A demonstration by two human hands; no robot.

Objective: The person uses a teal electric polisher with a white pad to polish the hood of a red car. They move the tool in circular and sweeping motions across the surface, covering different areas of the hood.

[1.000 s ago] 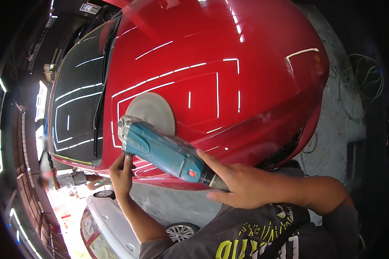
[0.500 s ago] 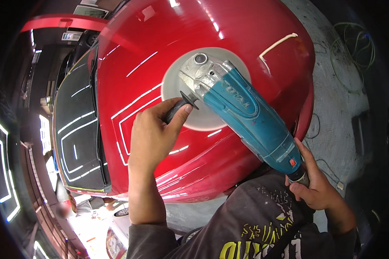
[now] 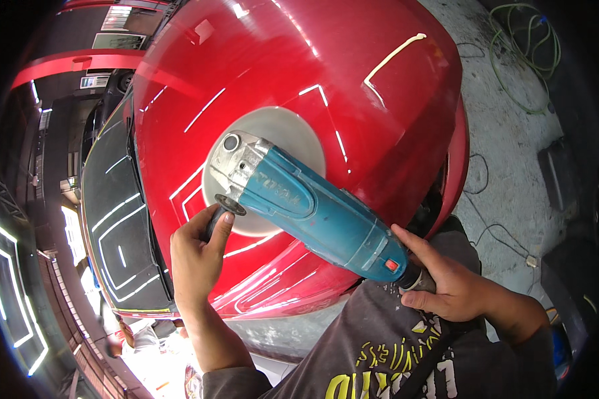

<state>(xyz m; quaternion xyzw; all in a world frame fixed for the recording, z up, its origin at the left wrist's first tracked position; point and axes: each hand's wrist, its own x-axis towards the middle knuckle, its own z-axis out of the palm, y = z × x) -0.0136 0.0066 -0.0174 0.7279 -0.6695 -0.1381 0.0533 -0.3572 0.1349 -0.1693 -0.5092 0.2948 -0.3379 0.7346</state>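
Observation:
A teal rotary polisher with a silver metal head lies across the glossy red car hood. Its round whitish pad rests on the paint, blurred as though spinning. My left hand is closed around the black side handle beside the metal head. At the back end, below a red switch, my right hand wraps round the polisher's rear grip. Farther toward the hood's front, a bent line of cream-coloured compound sits on the paint, apart from the pad.
The dark windshield is at the left, with light strips reflected in it. On the grey floor at the right lie a coiled green hose, a thin black cable and a dark box. A red beam stands far left.
Both hands have brought the polisher leftward and nearer to me across the hood. The pad has left the upper middle of the panel, and the compound line is unchanged.

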